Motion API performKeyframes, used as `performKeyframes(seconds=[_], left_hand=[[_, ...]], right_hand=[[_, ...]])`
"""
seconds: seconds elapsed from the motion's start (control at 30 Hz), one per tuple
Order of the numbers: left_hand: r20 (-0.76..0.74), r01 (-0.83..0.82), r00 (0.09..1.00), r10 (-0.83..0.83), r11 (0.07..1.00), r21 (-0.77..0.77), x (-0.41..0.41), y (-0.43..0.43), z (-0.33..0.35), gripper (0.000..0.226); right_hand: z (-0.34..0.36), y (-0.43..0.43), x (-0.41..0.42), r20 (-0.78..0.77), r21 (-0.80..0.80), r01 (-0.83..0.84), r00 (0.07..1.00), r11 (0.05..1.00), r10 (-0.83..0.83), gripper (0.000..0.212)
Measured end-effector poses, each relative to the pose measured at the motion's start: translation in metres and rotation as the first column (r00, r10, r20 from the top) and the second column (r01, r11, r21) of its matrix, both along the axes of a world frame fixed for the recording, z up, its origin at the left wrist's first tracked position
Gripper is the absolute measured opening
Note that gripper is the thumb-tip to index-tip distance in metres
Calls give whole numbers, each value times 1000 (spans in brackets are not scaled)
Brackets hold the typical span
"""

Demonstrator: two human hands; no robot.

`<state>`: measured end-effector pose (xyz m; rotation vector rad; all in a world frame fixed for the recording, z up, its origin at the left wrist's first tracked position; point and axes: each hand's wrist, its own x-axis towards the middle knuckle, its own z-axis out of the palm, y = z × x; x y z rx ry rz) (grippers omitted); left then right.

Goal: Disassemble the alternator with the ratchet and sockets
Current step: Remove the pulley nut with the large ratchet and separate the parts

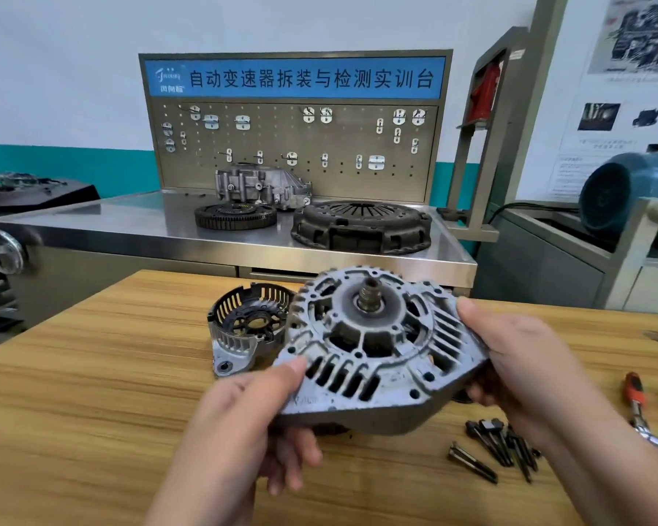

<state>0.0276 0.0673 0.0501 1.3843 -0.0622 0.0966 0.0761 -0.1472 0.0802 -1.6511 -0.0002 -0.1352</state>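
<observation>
both hands gripping front housing [373,347]: left hand [251,423], right hand [525,370] | rear cover [244,328] already off | bolts [498,446] out | tip: pull straight along shaft [369,296], don't twist

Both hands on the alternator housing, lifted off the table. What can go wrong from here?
1. The left hand and right hand hold the alternator housing by its edges above the wooden table; a slip may drop it.
2. The loose bolts lie beside the right forearm and could get swept away.
</observation>
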Motion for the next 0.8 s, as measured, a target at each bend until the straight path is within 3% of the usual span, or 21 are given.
performKeyframes(seconds=[0.1,0.2,0.33,0.6,0.8], left_hand=[[-87,76,994,-71,996,50,-17,-9,-5,31],[-194,95,977,-83,994,53,-30,-20,-15,46],[-289,47,957,-35,998,33,-34,-32,-30,44],[-268,106,959,-90,993,47,-25,-30,-35,38],[-235,106,968,-89,992,63,-27,-32,-38,44]], right_hand=[[-11,-14,-19,-71,28,22,997,999,-20,47],[-25,-25,-33,-145,41,51,988,998,-45,47],[-44,-33,-43,-259,15,52,965,999,-46,43],[-41,-37,-43,-305,-39,-16,952,999,3,43],[-30,-49,-37,-352,-287,-175,934,942,66,43]])
